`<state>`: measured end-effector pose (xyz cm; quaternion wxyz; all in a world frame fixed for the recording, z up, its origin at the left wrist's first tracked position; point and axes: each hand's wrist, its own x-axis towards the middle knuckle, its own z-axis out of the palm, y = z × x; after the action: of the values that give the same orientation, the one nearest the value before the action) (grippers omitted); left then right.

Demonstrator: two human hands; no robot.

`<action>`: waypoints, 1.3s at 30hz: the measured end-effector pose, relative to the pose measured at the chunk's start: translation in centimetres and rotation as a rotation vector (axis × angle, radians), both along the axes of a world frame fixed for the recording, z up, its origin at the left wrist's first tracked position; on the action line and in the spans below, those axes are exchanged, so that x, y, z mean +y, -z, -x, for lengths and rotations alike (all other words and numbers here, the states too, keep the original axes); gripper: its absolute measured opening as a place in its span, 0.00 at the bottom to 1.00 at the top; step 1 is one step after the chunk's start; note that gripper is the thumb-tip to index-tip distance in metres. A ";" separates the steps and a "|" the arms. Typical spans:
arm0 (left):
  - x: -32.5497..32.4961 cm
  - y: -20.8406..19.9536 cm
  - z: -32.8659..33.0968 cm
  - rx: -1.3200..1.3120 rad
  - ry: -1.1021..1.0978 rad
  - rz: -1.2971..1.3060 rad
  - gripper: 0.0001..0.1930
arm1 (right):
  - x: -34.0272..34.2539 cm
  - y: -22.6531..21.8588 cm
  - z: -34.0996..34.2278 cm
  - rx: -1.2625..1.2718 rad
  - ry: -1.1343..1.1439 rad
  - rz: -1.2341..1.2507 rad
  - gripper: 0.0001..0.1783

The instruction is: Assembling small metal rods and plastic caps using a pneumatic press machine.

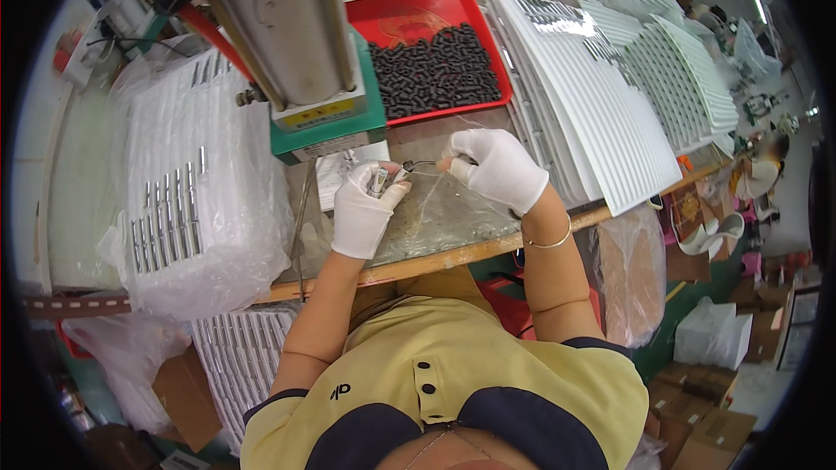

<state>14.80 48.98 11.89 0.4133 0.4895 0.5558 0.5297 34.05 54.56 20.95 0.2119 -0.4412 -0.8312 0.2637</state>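
Observation:
My left hand [364, 216], in a white glove with bare fingertips, is closed around a small shiny metal part [380, 180]. At that part's right end is a small dark piece [407, 166]. My right hand [501, 170], gloved the same way, pinches a thin bent metal rod [424, 163] that looks like a hex key. The rod's tip reaches the dark piece; whether it sits inside cannot be made out. Both hands are over the worktable [418, 239], in front of a red tray [482, 22] that holds many small black cylindrical pieces.
A press-like machine with a metal column [274, 26] on a green base [328, 144] stands behind my left hand. At left, plastic-wrapped white foam [165, 165] holds metal rods. White ribbed trays [601, 122] are stacked at right. Cardboard boxes [714, 435] lie lower right.

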 end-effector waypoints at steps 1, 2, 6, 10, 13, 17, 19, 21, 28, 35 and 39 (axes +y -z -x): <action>0.3 0.0 -0.7 0.005 0.021 -0.061 0.10 | -0.1 -0.3 -0.5 -0.086 0.005 -0.073 0.06; 0.3 -0.3 -1.0 0.118 0.007 -0.084 0.10 | -0.3 -0.5 -0.9 -0.099 -0.007 -0.060 0.07; 0.1 -0.1 -2.3 0.338 0.025 -0.307 0.09 | -1.2 -2.4 -1.6 -0.471 -0.082 -0.144 0.09; -0.2 0.5 -3.6 0.059 0.076 -0.011 0.09 | 1.5 -5.3 -7.8 -0.221 0.122 -0.137 0.08; -0.6 1.3 -3.3 -0.172 0.133 0.091 0.10 | 8.7 -5.5 -14.8 -0.124 0.689 -0.077 0.16; -0.3 1.9 -3.3 -0.144 0.114 0.141 0.10 | 18.1 -0.3 -23.9 -0.229 0.958 -0.154 0.23; -0.3 1.5 -3.4 -0.131 0.087 0.140 0.10 | 19.8 0.2 -23.6 -0.395 0.998 0.014 0.33; -0.6 -0.2 -3.6 -0.181 0.102 0.263 0.11 | 20.9 0.2 -23.2 -0.439 0.975 0.009 0.31; 0.6 0.9 -3.0 -0.159 0.077 0.179 0.11 | 22.4 -0.1 -24.4 -0.568 0.979 -0.107 0.18; 0.0 -0.3 -1.9 -0.103 0.057 0.136 0.10 | 4.1 -5.8 -7.0 0.399 0.351 0.002 0.08; -0.5 0.3 -1.2 -0.121 0.093 0.049 0.11 | -0.8 1.1 -0.6 0.396 0.140 0.169 0.14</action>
<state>15.96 48.46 11.59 0.4820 0.4716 0.5193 0.5250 34.64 53.72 19.80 0.3510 -0.4534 -0.7158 0.3985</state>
